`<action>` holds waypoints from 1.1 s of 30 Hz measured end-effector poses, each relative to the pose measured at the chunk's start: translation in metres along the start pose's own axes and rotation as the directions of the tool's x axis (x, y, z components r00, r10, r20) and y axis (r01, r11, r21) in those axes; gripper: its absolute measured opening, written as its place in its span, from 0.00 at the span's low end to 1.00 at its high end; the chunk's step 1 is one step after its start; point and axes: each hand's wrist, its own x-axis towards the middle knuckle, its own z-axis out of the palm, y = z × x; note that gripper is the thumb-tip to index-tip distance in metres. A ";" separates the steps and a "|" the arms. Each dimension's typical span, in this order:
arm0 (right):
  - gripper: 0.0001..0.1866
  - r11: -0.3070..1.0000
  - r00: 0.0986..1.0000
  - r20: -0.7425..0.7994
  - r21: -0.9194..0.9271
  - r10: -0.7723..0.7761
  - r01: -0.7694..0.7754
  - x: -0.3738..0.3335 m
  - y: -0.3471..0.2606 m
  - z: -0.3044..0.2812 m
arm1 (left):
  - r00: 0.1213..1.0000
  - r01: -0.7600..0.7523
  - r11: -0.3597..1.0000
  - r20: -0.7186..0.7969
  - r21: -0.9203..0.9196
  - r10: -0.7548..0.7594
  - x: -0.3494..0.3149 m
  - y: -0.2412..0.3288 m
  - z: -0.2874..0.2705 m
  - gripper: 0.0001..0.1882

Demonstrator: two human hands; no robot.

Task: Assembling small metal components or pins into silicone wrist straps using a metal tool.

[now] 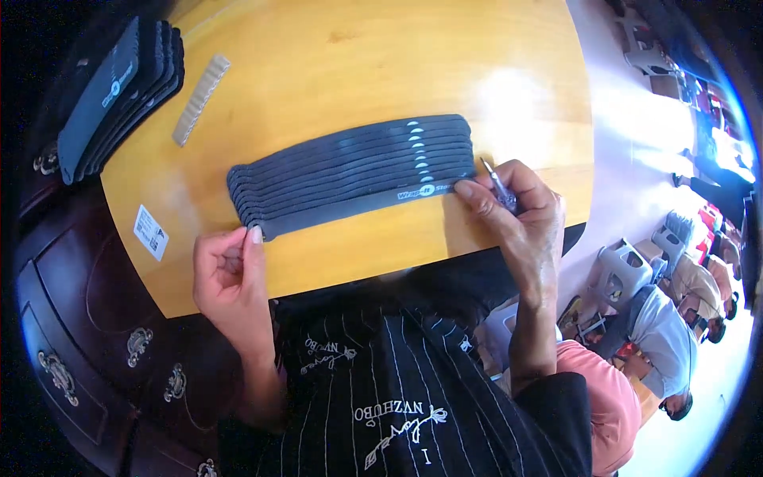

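Observation:
Several dark grey fabric bands [350, 171] lie overlapped in a row on the table, each with a pale printed mark near its right end. My left hand [234, 274] pinches the lower left corner of the nearest band between thumb and finger. At the other end, my right hand [520, 211] has its thumb against that band's right edge. The same hand grips a small pointed tool [502, 192] with a thin metal shaft and a see-through purplish handle, its tip pointing away from me. The tool's exact kind is unclear.
The yellow wooden table [381, 60] bears a corrugated cardboard strip [203, 99] and a white printed label [150, 233]. Another pile of grey bands [111, 95] overlaps its left edge. Dark drawers [87, 334] stand at left. Seated people [664, 334] and plastic stools [624, 274] are at right.

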 end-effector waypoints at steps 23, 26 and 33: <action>0.13 0.996 0.981 0.174 0.001 0.086 -0.087 0.026 -0.008 -0.014 | 0.922 0.317 0.947 0.215 0.055 -0.321 0.020 0.020 -0.017 0.08; 0.13 0.998 0.980 0.191 0.015 0.056 -0.060 0.029 -0.007 -0.011 | 0.892 0.364 0.931 0.281 0.017 -0.354 0.024 0.018 -0.019 0.08; 0.13 0.996 0.986 0.149 -0.067 0.067 -0.057 0.022 -0.005 -0.006 | 0.839 0.440 0.898 0.362 -0.012 -0.406 0.025 0.020 -0.024 0.09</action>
